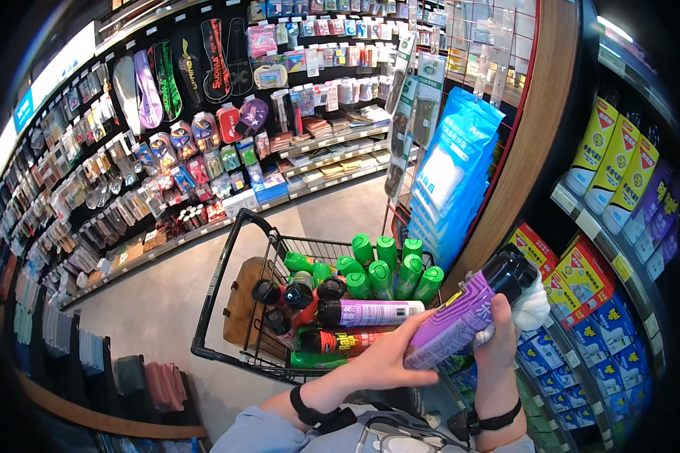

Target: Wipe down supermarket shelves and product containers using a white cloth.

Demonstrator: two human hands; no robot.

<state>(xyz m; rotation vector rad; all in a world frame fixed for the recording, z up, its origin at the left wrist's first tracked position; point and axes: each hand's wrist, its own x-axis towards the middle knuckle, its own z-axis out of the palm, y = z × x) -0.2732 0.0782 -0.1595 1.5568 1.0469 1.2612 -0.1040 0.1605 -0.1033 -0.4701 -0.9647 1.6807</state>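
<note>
My left hand (394, 351) grips the lower end of a purple aerosol spray can (453, 317) with a black cap. Around its upper part is my right hand (500, 331), the thumb lying against the label. A crumpled white cloth (530, 306) is bunched between that hand and the can. Tilted, the can is above the right side of a black wire shopping cart (204, 306). Inside the cart stand several green-capped cans (381, 277). Black-capped cans (298, 294) lean beside them. Another purple can (374, 313) and a red Raid can (345, 340) lie on their sides.
On my right, a shelf (586, 223) holds yellow spray cans (603, 153), with red and yellow boxes (583, 274) and blue packs (606, 334) lower down. Blue storage bags (453, 175) hang by a wooden post (521, 187). Folded towels (164, 385) are at lower left.
</note>
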